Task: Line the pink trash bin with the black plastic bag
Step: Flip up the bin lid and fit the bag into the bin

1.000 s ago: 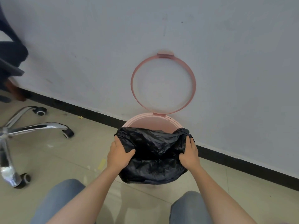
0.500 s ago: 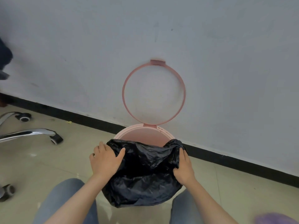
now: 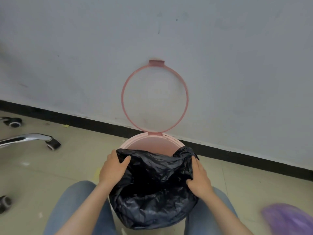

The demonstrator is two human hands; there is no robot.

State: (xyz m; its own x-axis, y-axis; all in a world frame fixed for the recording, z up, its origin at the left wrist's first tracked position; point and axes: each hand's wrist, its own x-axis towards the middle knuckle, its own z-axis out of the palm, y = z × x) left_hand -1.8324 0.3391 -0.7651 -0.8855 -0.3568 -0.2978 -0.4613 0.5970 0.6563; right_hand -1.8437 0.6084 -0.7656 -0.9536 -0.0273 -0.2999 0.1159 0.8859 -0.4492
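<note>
Our fingers (image 3: 126,159) are closed on the black bag (image 3: 152,189) at both sides: the left hand (image 3: 112,168) pinches the film at the left edge of the bin's mouth with its thumb on top, and the right hand (image 3: 199,177) grips a bunched fold at the right edge.

The wall (image 3: 152,39) stands right behind the bin, so there is little room to reach around the back. The floor (image 3: 50,167) to the left is open up to the chair leg (image 3: 25,139) and its wheels. Our knees flank the bin, and something purple (image 3: 286,217), too blurred to name, lies at lower right.

The pink bin (image 3: 152,141) sits on the floor between our knees, near the wall. Its hinged ring (image 3: 155,97) is raised and looks to lean against the wall.

The bag drapes over the near rim and down the front, while the far rim is bare pink. We judge the film light, soft and slippery, and liable to tear if stretched hard. It is best held by the hem, both sides at once, and drawn toward the back rim. The ring could drop while we work under it.
</note>
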